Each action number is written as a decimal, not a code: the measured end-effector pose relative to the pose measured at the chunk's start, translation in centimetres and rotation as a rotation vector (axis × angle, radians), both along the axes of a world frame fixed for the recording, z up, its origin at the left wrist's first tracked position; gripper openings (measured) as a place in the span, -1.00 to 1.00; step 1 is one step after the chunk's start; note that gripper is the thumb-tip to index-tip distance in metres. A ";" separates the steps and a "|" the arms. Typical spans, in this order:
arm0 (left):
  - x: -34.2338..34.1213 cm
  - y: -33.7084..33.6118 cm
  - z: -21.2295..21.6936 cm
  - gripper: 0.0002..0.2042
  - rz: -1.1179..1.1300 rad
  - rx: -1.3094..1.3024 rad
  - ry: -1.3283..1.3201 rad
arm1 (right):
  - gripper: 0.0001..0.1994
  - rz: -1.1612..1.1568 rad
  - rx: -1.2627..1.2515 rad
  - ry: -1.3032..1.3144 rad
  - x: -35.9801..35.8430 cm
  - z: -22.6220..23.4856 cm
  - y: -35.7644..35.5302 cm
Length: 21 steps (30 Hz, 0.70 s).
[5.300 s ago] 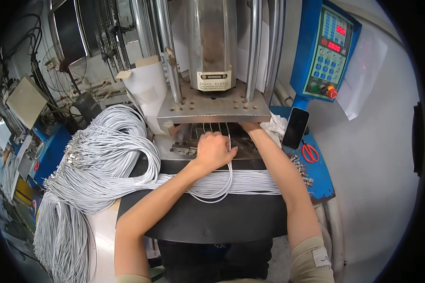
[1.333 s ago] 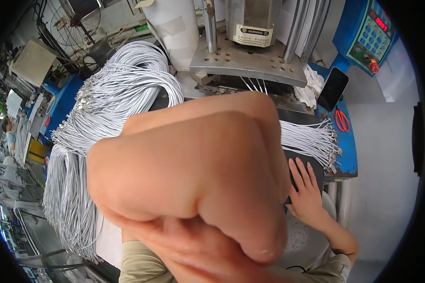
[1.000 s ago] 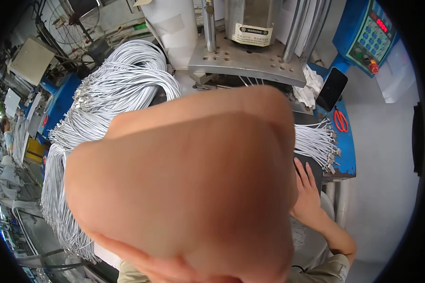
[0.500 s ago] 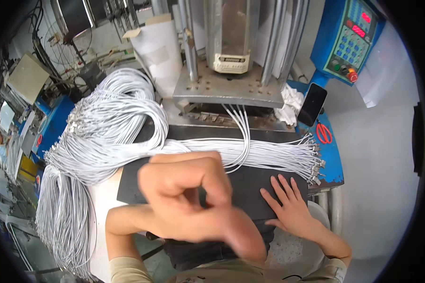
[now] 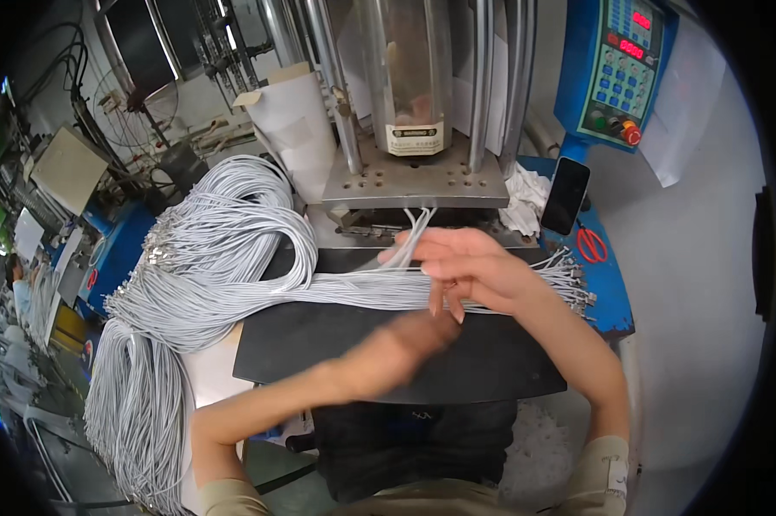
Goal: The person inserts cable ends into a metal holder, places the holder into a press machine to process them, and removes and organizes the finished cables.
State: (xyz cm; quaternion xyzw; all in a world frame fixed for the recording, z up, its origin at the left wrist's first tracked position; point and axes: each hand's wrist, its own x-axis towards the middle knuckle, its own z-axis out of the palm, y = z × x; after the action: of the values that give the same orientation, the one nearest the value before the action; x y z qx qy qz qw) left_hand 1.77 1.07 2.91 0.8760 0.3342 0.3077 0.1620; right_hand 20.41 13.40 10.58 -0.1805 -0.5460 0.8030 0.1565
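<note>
White cables (image 5: pixel 417 225) slope out from under the metal plate (image 5: pixel 388 191) of the press, down toward the long cable bundle (image 5: pixel 354 291) that lies across the dark mat (image 5: pixel 276 348). Each strand looks thin and smooth, so it should be light, bendy and a little slippery, springing back into a curve rather than staying flat. The small metal tips (image 5: pixel 582 288) at the bundle's right end are probably the stiffer and more easily damaged part, and might snag on neighbouring strands. A hold around the loose strands just in front of the plate would likely serve best, with several pinched together, since a single one could slide away. The right hand (image 5: pixel 474 265) reaches in there from the right, its fingers loosely bent and partly spread, with the strands crossing at the fingertips; whether they close on them I cannot tell. Below it, the left hand (image 5: pixel 405 342) is blurred over the mat, near the right hand's lower fingers; I cannot tell how far open it is or whether it holds anything.
</note>
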 end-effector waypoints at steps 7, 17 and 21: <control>-11.8 5.0 1.4 -0.68 0.408 0.257 0.521 | -0.58 -0.157 1.262 -0.231 -4.6 -6.9 2.6; -11.1 4.2 2.0 -0.87 0.478 0.283 0.227 | -0.72 -0.168 1.444 -0.466 -6.9 -7.1 1.7; -11.8 4.6 1.9 -0.86 0.519 0.129 0.180 | -0.80 -0.311 1.529 -0.583 -7.2 -7.2 0.2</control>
State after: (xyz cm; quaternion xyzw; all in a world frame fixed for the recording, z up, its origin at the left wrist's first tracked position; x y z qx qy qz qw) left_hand -10.04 5.65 4.78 0.7934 0.5402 0.2804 -0.0087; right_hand 13.22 13.62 3.42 -0.2985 -0.9283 0.1014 0.1973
